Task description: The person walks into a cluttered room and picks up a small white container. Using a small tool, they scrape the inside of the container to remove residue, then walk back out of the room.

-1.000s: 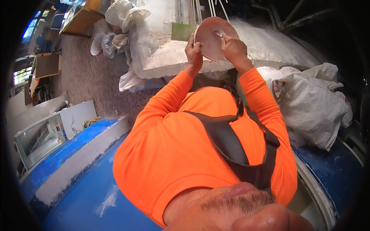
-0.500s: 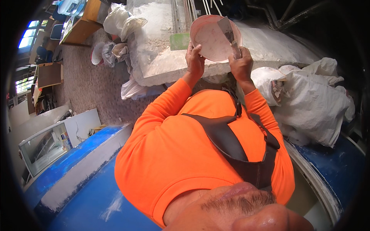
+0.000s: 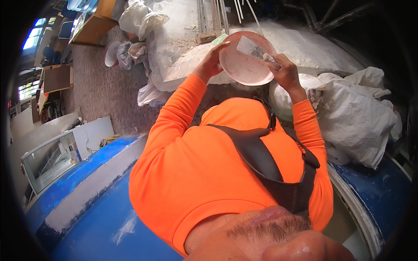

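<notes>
Gripping the knife [image 3: 250, 46], the right hand [image 3: 286, 73] points its blade leftward and away over the bowl [image 3: 239, 70], between both hands; the left hand [image 3: 212, 63] holds its left rim.

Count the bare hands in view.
2: left hand holding the pink bowl at its left; right hand holding a scraper at the bowl's right. No others show.
</notes>
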{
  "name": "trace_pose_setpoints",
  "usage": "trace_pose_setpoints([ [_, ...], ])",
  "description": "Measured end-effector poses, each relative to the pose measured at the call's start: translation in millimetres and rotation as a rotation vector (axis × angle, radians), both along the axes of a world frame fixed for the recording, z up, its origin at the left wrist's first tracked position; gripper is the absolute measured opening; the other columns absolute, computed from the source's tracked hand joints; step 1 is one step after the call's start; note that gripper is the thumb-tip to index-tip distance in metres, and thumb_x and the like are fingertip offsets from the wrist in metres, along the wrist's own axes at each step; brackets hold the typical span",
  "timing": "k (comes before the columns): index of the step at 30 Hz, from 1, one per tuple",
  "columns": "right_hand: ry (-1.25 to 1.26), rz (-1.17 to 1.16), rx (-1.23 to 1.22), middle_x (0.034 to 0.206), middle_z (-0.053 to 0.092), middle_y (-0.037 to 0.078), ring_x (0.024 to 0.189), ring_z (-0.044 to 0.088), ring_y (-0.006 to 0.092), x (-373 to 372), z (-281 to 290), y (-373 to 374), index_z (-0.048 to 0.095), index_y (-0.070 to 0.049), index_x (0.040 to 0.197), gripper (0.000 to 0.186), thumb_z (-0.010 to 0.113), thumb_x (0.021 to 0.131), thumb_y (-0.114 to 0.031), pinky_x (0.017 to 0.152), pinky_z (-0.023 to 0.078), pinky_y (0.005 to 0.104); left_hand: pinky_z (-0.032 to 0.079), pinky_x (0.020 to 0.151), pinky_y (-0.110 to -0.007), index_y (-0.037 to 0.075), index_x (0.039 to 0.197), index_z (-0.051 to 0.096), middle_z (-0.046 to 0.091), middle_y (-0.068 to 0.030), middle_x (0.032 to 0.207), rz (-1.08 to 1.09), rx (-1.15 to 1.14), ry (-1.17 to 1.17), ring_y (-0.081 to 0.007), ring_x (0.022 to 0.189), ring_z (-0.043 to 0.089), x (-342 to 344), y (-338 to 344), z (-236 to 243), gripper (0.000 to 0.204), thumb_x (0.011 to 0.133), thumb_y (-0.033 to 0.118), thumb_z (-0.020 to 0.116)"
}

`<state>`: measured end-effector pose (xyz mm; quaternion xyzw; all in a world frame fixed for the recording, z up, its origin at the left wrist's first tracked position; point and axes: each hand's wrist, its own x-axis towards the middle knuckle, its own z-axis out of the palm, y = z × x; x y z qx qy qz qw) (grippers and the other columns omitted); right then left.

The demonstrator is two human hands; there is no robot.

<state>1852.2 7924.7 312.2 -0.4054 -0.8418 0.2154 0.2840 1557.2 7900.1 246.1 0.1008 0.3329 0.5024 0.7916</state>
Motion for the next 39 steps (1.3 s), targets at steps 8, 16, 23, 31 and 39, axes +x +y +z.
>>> trace_pose_setpoints([
  [8,-0.44,0.098,-0.168,0.091,0.066,0.019,0.081,0.07,0.0402,-26.0,2.2,-45.8,0.062,-0.019,0.135,0.039,0.056,0.099,-0.035,0.074,0.057,0.0485,0.05,0.103,-0.04,0.002,0.138,0.05,0.063,-0.0134,0.129,0.264,0.011,0.034,-0.0268,0.117,0.062,26.6,-16.1,-23.7,0.055,0.095,0.032,0.066],
  [16,-0.493,0.065,-0.061,0.084,0.066,0.019,0.07,0.07,0.0365,-54.1,10.9,-58.0,0.065,-0.015,0.129,0.034,0.057,0.099,-0.028,0.064,0.057,0.0454,0.049,0.103,-0.044,0.003,0.139,0.048,0.061,-0.0126,0.131,0.369,0.053,0.025,-0.0274,0.117,0.061,38.8,-17.9,-12.4,0.055,0.096,0.036,0.062],
  [23,-0.587,0.078,-0.027,0.088,0.07,0.02,0.075,0.073,0.0326,-76.7,13.9,-48.4,0.064,-0.01,0.128,0.035,0.045,0.103,-0.024,0.064,0.058,0.043,0.053,0.097,-0.041,0.001,0.13,0.052,0.063,-0.0127,0.121,0.371,-0.004,0.082,-0.0268,0.11,0.064,30.6,-22.8,-13.3,0.047,0.094,0.028,0.065],
  [31,-0.57,0.098,-0.073,0.085,0.07,0.02,0.079,0.073,0.0356,-69.4,11.8,-37.4,0.066,-0.011,0.125,0.034,0.048,0.102,-0.027,0.067,0.059,0.0452,0.053,0.095,-0.041,0.0,0.122,0.054,0.064,-0.0139,0.112,0.44,0.04,-0.006,-0.0282,0.105,0.066,40.0,-21.2,-36.0,0.039,0.091,0.023,0.063],
  [39,-0.591,0.016,0.04,0.081,0.069,0.018,0.07,0.073,0.0321,-96.6,1.8,-35.1,0.065,-0.014,0.129,0.034,0.051,0.102,-0.03,0.06,0.059,0.0431,0.047,0.104,-0.045,0.0,0.126,0.049,0.058,-0.015,0.12,0.436,-0.02,0.089,-0.0303,0.114,0.058,17.8,-14.5,-47.7,0.046,0.084,0.016,0.057],
])
